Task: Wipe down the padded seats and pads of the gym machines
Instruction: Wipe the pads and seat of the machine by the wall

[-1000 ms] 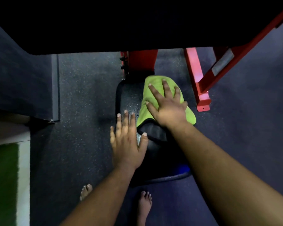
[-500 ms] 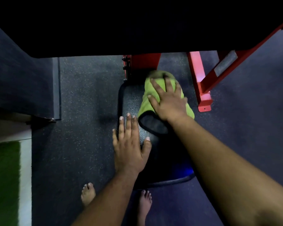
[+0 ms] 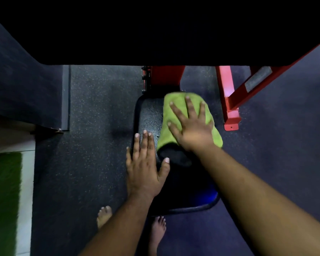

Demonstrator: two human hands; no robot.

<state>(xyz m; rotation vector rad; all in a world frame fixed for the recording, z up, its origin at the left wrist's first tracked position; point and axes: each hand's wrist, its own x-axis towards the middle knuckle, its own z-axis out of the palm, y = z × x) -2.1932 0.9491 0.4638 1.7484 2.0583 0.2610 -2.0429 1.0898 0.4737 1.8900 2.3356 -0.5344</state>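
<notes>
A black padded seat (image 3: pixel 148 115) lies below me, its surface speckled with wet drops. A green cloth (image 3: pixel 174 108) is spread over the seat's far right part. My right hand (image 3: pixel 190 124) presses flat on the cloth with straight, spread fingers. My left hand (image 3: pixel 146 163) rests flat on the near left part of the seat, fingers straight and thumb out. A dark patch of the pad shows between the two hands.
The red machine frame (image 3: pixel 164 76) rises behind the seat, and a red leg (image 3: pixel 229 108) stands on the floor to the right. A large black pad fills the top of the view. My bare feet (image 3: pixel 104 216) stand on dark rubber flooring. Green turf (image 3: pixel 4 200) lies at left.
My right hand and the cloth slid toward the seat's far end, then came back slightly. My left hand stayed flat on the seat.
</notes>
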